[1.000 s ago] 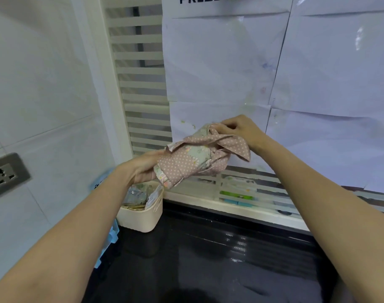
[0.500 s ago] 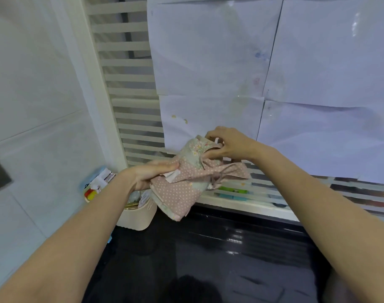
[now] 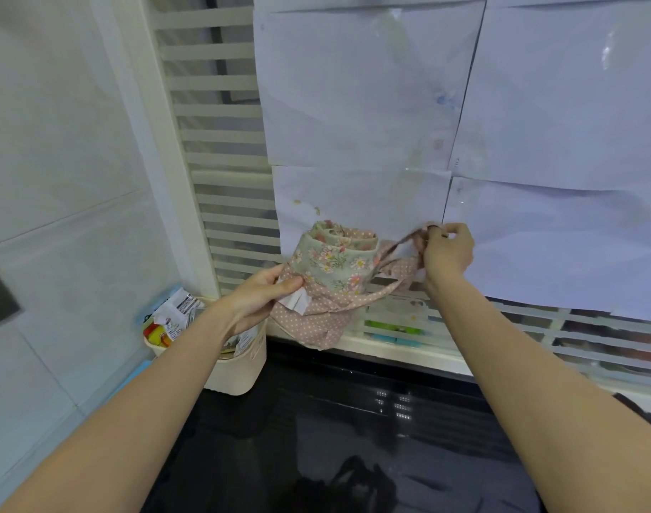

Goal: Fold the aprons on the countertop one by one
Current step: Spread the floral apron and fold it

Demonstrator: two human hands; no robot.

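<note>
While left hand (image 3: 259, 298) grips apron (image 3: 327, 279), right hand (image 3: 448, 249) pinches strap (image 3: 398, 249).

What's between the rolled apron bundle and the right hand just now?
In the head view, only the apron's pink dotted strap spans that gap, running from the bundle, gripped by the left hand, to the right hand pinching it.

Desk (image 3: 353, 431): black, glossy, reflecting light spots near its middle. At its back left corner, against the white tiled wall, stands a cream tub (image 3: 238, 372) stuffed with printed packets (image 3: 175, 316). A blue flat item (image 3: 131, 379) lies just left of the tub, mostly hidden.
</note>
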